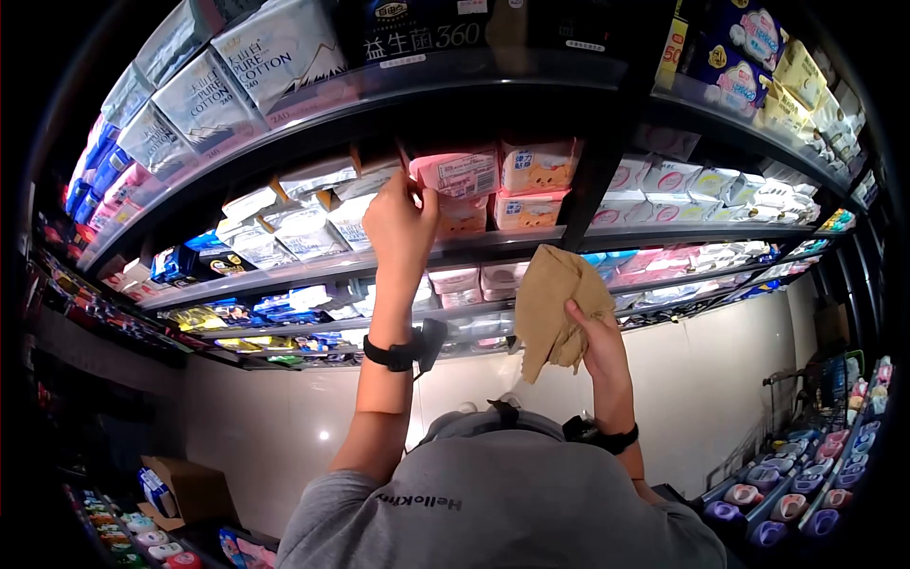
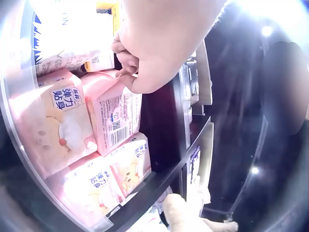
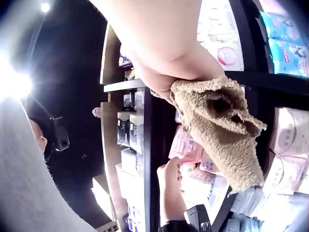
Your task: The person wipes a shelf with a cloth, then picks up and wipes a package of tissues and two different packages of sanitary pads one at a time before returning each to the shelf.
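My left hand [image 1: 400, 220] is up at the middle shelf, its thumb and fingers pinching the left corner of a pink pack of sanitary pads [image 1: 459, 174]. That pack sits turned, showing its printed back with a barcode in the left wrist view. Beside it stand matching packs with an orange cartoon face [image 1: 538, 169], and below it is another row of them. My right hand [image 1: 601, 343] grips a tan terry cloth [image 1: 561, 302], bunched and hanging in front of the lower shelves. In the right wrist view the cloth [image 3: 224, 137] covers most of those fingers.
An upper shelf edge [image 1: 313, 114] overhangs the left hand, with white cotton packs [image 1: 209, 100] on it. A dark upright [image 1: 595, 175] divides the shelving to the right. Behind are an open cardboard box [image 1: 194, 493] and racks of slippers [image 1: 787, 484].
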The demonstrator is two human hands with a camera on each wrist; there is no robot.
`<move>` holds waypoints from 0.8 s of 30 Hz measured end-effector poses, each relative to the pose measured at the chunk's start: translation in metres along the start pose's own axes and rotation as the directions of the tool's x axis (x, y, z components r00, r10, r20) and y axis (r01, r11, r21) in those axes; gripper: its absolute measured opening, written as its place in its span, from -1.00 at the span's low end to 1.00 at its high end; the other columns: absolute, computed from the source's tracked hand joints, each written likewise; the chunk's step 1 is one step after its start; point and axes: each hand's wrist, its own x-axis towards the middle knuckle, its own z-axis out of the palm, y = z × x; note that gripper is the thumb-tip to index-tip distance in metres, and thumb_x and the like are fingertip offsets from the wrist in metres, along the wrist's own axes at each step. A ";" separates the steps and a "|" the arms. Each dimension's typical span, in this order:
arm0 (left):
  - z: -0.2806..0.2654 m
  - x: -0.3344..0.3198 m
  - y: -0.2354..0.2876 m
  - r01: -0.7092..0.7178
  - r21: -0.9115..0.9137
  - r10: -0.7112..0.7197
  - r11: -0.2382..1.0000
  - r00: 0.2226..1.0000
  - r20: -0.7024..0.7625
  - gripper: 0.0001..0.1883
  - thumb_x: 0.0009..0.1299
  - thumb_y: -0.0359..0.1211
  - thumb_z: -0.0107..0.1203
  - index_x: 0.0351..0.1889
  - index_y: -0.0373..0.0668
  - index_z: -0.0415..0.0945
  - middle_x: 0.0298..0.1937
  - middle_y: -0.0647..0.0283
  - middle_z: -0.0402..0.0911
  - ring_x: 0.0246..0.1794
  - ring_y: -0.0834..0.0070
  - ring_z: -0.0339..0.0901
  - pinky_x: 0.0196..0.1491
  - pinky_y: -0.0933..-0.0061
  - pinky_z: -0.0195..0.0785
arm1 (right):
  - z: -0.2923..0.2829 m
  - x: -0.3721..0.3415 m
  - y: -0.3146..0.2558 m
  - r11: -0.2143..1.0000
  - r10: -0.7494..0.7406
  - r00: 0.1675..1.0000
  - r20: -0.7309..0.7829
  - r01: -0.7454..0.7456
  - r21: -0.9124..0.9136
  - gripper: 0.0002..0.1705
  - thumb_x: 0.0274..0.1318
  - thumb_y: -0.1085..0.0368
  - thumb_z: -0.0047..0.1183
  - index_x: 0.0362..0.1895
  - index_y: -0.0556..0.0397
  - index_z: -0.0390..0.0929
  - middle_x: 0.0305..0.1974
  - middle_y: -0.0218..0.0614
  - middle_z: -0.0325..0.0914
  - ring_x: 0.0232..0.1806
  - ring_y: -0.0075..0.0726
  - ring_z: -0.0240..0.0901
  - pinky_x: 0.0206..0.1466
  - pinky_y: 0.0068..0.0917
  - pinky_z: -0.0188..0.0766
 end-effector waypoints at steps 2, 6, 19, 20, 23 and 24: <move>-0.007 -0.009 0.003 0.017 -0.032 -0.017 0.999 1.000 0.008 -0.84 0.03 -0.35 0.06 -0.63 -0.24 0.37 -0.67 0.18 0.42 -0.69 0.27 0.38 -0.59 0.35 0.19 | -0.004 0.009 0.008 0.998 -0.004 1.000 0.003 0.004 -0.057 -0.49 0.01 0.39 0.02 0.08 0.18 0.21 -0.01 -0.31 0.34 0.01 -0.42 0.27 0.07 -0.52 0.17; -0.017 -0.029 0.004 -0.069 -0.259 0.050 0.963 0.996 -0.080 -0.89 0.05 -0.49 0.02 -0.61 -0.34 0.34 -0.71 0.26 0.36 -0.65 0.62 0.27 -0.51 0.63 0.12 | 0.002 0.020 0.014 0.996 -0.053 0.999 -0.008 0.053 -0.074 -0.48 0.03 0.38 0.00 0.10 0.17 0.17 0.04 -0.29 0.29 0.05 -0.38 0.25 0.10 -0.48 0.16; -0.030 -0.096 0.004 0.185 -0.918 -0.077 0.351 0.983 0.168 -0.83 -0.10 -0.34 -0.12 -0.58 -0.23 0.32 0.31 0.03 -0.06 0.28 0.21 -0.01 0.26 0.20 -0.23 | 0.058 0.058 0.031 0.958 0.061 0.975 0.214 -0.118 0.261 -0.54 0.18 0.07 -0.21 0.09 0.03 0.20 0.01 -0.37 0.31 0.03 -0.46 0.26 0.08 -0.47 0.19; -0.032 -0.099 0.004 0.203 -0.927 -0.053 0.315 0.979 0.196 -0.75 -0.08 -0.25 -0.11 -0.50 -0.23 0.31 0.30 0.02 -0.07 0.25 0.24 0.02 0.24 0.25 -0.16 | 0.060 0.053 0.034 0.976 0.013 0.980 0.197 -0.055 0.209 -0.54 0.19 0.07 -0.23 0.10 0.02 0.18 0.03 -0.36 0.29 0.05 -0.45 0.25 0.10 -0.44 0.18; -0.037 -0.105 0.009 0.253 -0.956 -0.176 0.148 0.958 0.226 -0.48 0.03 -0.14 -0.02 -0.10 -0.20 0.15 0.28 0.07 -0.07 0.24 0.28 0.01 0.24 0.27 -0.15 | 0.058 0.048 0.035 0.995 -0.017 0.980 0.199 -0.003 0.103 -0.50 0.16 0.06 -0.17 0.09 0.08 0.20 0.02 -0.38 0.29 0.04 -0.52 0.21 0.08 -0.54 0.14; -0.038 -0.106 0.009 0.262 -0.960 -0.219 0.097 0.947 0.237 -0.36 0.05 -0.10 0.06 0.02 -0.16 0.05 0.29 0.08 -0.13 0.25 0.28 -0.02 0.25 0.27 -0.19 | 0.059 0.046 0.033 0.999 -0.042 0.979 0.199 0.042 0.007 -0.46 0.13 0.02 -0.13 0.08 0.11 0.22 0.01 -0.38 0.28 0.03 -0.55 0.19 0.08 -0.59 0.11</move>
